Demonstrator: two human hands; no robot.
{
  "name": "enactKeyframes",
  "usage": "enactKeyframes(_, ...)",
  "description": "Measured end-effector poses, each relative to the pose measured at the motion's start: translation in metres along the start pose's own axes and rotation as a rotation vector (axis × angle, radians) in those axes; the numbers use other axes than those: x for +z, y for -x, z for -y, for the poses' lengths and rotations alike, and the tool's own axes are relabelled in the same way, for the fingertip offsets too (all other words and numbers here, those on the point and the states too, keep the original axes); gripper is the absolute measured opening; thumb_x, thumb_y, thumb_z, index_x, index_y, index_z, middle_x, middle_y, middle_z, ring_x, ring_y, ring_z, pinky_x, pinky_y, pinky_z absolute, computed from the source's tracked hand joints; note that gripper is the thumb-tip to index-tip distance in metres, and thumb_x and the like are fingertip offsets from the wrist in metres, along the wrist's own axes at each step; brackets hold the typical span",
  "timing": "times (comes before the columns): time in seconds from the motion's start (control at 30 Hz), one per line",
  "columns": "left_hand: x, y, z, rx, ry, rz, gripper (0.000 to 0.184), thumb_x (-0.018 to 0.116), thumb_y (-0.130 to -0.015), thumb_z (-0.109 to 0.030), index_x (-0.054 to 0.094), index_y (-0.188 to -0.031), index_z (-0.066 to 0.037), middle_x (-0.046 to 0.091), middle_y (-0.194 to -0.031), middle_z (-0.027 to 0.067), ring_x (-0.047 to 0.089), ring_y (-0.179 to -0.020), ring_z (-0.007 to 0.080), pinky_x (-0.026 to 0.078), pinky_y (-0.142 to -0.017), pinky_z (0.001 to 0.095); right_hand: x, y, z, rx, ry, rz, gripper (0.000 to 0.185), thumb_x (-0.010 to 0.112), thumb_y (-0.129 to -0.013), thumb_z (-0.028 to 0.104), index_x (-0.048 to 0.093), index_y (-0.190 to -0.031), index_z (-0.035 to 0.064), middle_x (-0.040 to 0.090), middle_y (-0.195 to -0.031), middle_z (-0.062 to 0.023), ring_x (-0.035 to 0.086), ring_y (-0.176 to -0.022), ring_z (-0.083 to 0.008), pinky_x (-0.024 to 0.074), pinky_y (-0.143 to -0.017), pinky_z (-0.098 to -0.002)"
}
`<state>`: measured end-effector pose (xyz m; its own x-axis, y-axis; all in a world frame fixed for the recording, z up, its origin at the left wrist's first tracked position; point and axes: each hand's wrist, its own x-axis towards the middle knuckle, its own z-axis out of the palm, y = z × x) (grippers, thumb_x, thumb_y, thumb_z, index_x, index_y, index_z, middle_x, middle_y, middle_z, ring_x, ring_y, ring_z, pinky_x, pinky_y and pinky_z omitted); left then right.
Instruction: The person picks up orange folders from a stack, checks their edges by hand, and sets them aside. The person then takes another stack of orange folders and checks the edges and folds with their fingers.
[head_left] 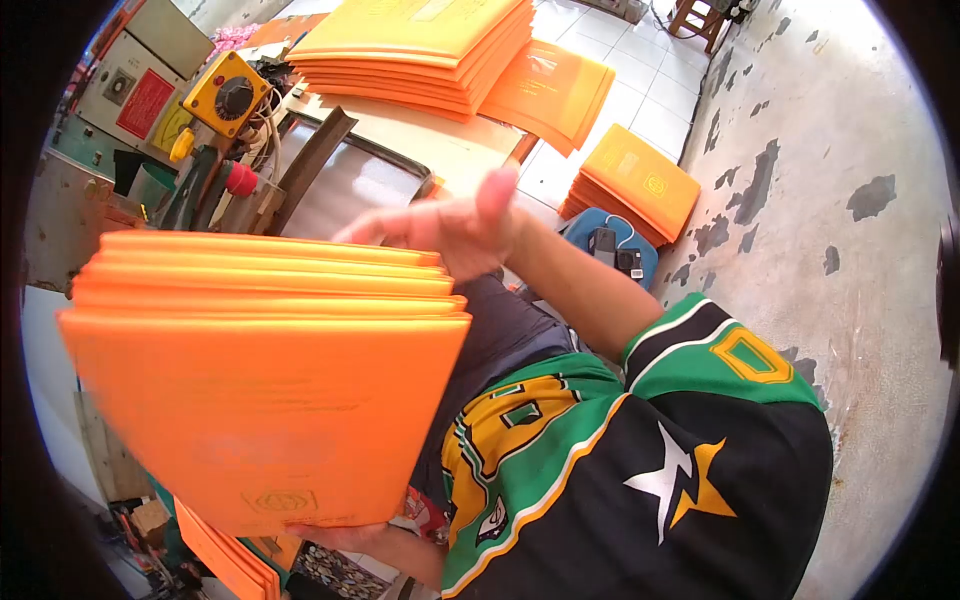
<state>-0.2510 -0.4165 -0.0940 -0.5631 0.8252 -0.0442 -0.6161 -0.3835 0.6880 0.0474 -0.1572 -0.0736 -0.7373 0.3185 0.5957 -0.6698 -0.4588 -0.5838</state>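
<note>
A thick stack of orange folders (260, 400) with faint gold print and a round emblem fills the left foreground. My left hand (345, 537) grips the stack from its lower edge, and most of its fingers are hidden beneath. My right hand (455, 230) hovers beside the upper edge of the stack, thumb raised and fingers apart. It looks slightly blurred and holds nothing. More orange folders (225, 550) lie below the held stack, partly covered by it.
A tall pile of orange folders (410, 50) sits on a pale table (390, 118), with loose folders (550, 90) beside it. Another pile (635, 180) rests on a blue stool (640, 262). A machine with a yellow control box (227, 95) stands left; a peeling wall (840, 130) runs along the right.
</note>
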Motion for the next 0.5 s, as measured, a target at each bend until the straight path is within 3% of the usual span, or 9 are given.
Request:
enactKeyframes(0.13,0.022,-0.007,-0.001,0.046,0.030,-0.027,0.080,0.064,-0.090,-0.056,0.034,-0.150,-0.012,0.040,-0.151,0.0119,0.042,-0.137,0.0299,0.039,-0.111,0.0547,0.034,0.003,-0.038,0.038,-0.041,-0.060,0.126,0.089,-0.065,0.053,0.013,-0.157,0.0127,0.033,-0.155,-0.0144,0.040,-0.139,-0.0301,0.0385,-0.110,-0.0507)
enactKeyframes(0.2,0.039,-0.009,0.000,0.081,0.030,-0.028,0.081,0.063,-0.090,-0.056,0.033,-0.150,-0.012,0.039,-0.151,0.0122,0.041,-0.137,0.0298,0.039,-0.111,0.0545,0.059,-0.010,-0.056,0.084,0.074,-0.097,0.126,0.095,-0.061,0.039,0.016,-0.155,0.0122,0.035,-0.153,-0.0123,0.038,-0.139,-0.0269,0.0379,-0.110,-0.0501)
enactKeyframes(0.23,0.048,-0.010,0.003,0.098,0.036,-0.029,0.081,0.062,-0.090,-0.057,0.033,-0.151,-0.011,0.039,-0.152,0.0123,0.041,-0.138,0.0298,0.039,-0.112,0.0544,0.070,-0.013,-0.067,0.082,0.076,-0.096,0.126,0.095,-0.061,0.039,0.016,-0.155,0.0122,0.035,-0.153,-0.0123,0.038,-0.139,-0.0269,0.0379,-0.110,-0.0501)
enactKeyframes(0.3,0.068,-0.010,0.007,0.131,0.035,-0.025,0.081,0.062,-0.091,-0.057,0.032,-0.151,-0.011,0.038,-0.152,0.0125,0.040,-0.138,0.0296,0.038,-0.112,0.0542,0.088,-0.020,-0.085,0.011,0.213,-0.264,0.099,0.094,-0.066,0.031,0.039,-0.143,0.0016,0.050,-0.141,-0.0098,0.046,-0.131,-0.0206,0.0399,-0.108,-0.0380)
enactKeyframes(0.33,0.076,-0.010,0.009,0.151,0.021,-0.022,0.082,0.061,-0.091,-0.057,0.032,-0.151,-0.011,0.038,-0.152,0.0126,0.040,-0.138,0.0296,0.038,-0.112,0.0541,0.094,-0.022,-0.090,0.010,0.219,-0.263,0.099,0.094,-0.066,0.031,0.039,-0.143,0.0016,0.050,-0.141,-0.0098,0.046,-0.131,-0.0206,0.0399,-0.108,-0.0380)
enactKeyframes(0.4,0.087,-0.010,0.010,0.180,-0.033,-0.007,0.082,0.059,-0.092,-0.058,0.030,-0.152,-0.010,0.037,-0.153,0.0128,0.039,-0.139,0.0294,0.038,-0.113,0.0533,0.101,-0.027,-0.094,-0.105,0.305,-0.495,0.083,0.092,-0.071,0.025,0.047,-0.136,0.0005,0.056,-0.130,-0.0090,0.051,-0.123,-0.0198,0.0439,-0.102,-0.0363)
enactKeyframes(0.43,0.089,-0.009,0.008,0.189,-0.081,0.000,0.082,0.058,-0.093,-0.059,0.029,-0.152,-0.010,0.036,-0.153,0.0130,0.038,-0.139,0.0292,0.038,-0.113,0.0527,0.101,-0.028,-0.090,-0.038,0.229,-0.512,0.090,0.090,-0.072,0.025,0.037,-0.141,0.0035,0.048,-0.134,-0.0086,0.046,-0.125,-0.0194,0.0407,-0.105,-0.0352)
enactKeyframes(0.5,0.094,-0.010,0.007,0.209,-0.188,0.013,0.083,0.054,-0.094,-0.060,0.026,-0.153,-0.009,0.033,-0.154,0.0133,0.037,-0.140,0.0289,0.038,-0.113,0.0515,0.103,-0.029,-0.084,-0.053,0.258,-0.621,0.085,0.089,-0.073,0.025,0.040,-0.139,0.0030,0.051,-0.130,-0.0080,0.047,-0.124,-0.0191,0.0414,-0.104,-0.0354)
